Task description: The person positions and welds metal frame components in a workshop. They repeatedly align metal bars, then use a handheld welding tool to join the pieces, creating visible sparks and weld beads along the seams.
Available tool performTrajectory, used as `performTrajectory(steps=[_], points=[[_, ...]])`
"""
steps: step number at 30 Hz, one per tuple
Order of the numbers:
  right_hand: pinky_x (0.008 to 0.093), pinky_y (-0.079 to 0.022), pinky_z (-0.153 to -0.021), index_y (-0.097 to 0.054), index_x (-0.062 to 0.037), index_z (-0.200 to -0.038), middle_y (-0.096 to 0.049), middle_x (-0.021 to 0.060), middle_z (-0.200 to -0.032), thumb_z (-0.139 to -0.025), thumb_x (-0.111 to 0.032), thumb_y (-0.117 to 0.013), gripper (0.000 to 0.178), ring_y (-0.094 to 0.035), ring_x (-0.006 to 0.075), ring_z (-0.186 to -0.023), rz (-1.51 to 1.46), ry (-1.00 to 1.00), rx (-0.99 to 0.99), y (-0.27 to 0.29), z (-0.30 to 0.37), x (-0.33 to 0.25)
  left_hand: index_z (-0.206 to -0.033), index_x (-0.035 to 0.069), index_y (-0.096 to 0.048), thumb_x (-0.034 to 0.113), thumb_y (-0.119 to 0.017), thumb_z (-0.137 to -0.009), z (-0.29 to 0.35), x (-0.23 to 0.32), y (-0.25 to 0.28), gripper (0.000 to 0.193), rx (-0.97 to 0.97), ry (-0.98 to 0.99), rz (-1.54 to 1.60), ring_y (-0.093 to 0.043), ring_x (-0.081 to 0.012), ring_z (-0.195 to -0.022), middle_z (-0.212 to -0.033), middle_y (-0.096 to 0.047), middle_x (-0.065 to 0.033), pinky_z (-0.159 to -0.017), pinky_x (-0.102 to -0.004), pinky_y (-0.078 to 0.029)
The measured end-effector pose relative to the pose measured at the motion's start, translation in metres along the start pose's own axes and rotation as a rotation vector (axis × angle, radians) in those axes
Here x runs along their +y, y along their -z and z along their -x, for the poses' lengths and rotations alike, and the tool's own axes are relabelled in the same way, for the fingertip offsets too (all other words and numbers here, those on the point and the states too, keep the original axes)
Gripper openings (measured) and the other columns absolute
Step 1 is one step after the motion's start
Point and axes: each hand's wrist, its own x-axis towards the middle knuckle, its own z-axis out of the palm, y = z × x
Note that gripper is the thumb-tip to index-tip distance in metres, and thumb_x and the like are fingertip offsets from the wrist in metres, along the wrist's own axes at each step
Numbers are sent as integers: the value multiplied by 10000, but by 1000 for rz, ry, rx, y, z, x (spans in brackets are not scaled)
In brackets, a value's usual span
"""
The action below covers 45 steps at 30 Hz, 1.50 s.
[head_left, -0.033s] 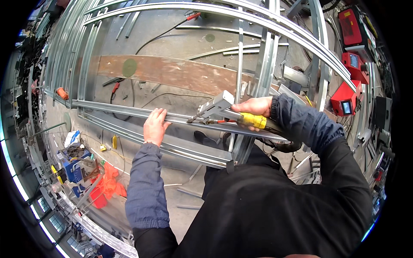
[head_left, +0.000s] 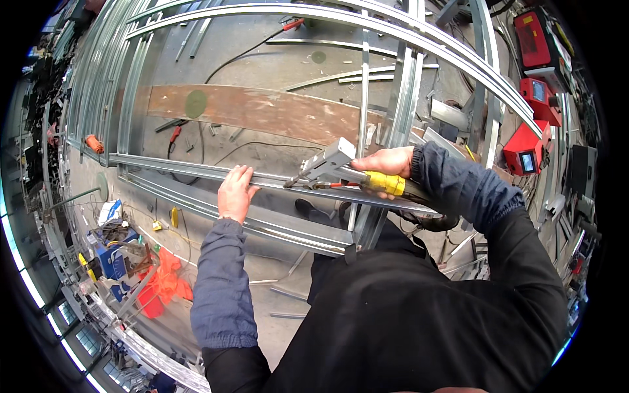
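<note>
My right hand (head_left: 386, 171) is closed round the yellow-wrapped handle of a welding gun (head_left: 393, 184). The gun has a grey box-shaped head, and its narrow nozzle points left and down onto a metal rail (head_left: 196, 171). Some centimetres left of the nozzle, my left hand (head_left: 236, 192) lies on that same rail, its fingers stretched over the top and the thumb apart. The rail runs across in front of me as part of a frame of silvery metal profiles. A red-sleeved lead clip (head_left: 344, 185) sits on the rail beneath the gun.
Long curved-looking rails (head_left: 282, 10) cross the far side. A rusty brown plate (head_left: 262, 111) lies within the frame. Red machines with small screens (head_left: 527, 162) stand at right. An orange cloth (head_left: 169, 275) and a blue toolbox (head_left: 113, 259) are at lower left; cables trail over the floor.
</note>
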Motion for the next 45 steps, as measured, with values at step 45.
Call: performTrajectory(steps=[45], points=[[346,-606,-548,-633,-64,-1123,-667,79,-812,-1037,-698,-539,647,-690,178,-629,56,111,10,6,3,42,-1346,95,-698,150,-899,-743,-1,-4,-9,638,-57,22,-108,-603,-291,-1351,-1394,-691,-80,-1167,-497,-445]])
